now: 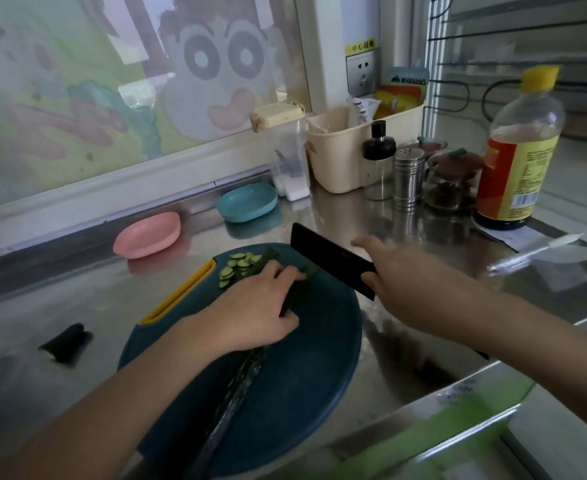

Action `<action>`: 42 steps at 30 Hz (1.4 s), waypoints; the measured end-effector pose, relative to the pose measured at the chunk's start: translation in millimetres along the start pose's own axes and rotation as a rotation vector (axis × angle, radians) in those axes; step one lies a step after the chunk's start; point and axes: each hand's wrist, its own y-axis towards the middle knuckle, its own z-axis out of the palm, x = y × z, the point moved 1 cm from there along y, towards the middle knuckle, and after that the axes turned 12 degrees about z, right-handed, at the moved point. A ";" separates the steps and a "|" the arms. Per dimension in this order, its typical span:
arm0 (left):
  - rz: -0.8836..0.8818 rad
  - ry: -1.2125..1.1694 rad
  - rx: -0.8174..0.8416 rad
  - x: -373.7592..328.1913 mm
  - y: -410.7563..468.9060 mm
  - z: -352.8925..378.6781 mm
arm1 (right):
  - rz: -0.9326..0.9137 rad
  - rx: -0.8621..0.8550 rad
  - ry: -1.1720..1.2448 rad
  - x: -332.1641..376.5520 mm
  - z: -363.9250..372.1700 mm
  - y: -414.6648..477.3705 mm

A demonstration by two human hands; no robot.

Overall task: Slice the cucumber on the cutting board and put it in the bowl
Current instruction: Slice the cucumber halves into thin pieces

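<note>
A long dark green cucumber [240, 382] lies along the dark teal cutting board [306, 368], reaching toward its far edge. My left hand [257, 310] grips the cucumber near its far end, fingers curled over it. Several thin cucumber slices [236, 266] are piled on the board just beyond that hand. My right hand [406, 271] holds a black cleaver [330, 259], index finger stretched along the top of the blade. The blade stands just right of the cucumber's far end, apart from it. A pink bowl [148, 233] and a blue bowl [247, 202] sit on the steel counter behind the board.
A short dark cucumber piece [65, 342] lies on the counter left of the board. At the back right stand a beige basket [347, 157], a salt box [288, 150], a steel shaker [408, 178], jars and a large oil bottle [517, 150]. A counter edge runs at the lower right.
</note>
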 end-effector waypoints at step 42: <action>0.119 -0.061 -0.214 24.0 12.6 20.0 | -0.076 0.060 -0.118 15.8 -0.9 15.0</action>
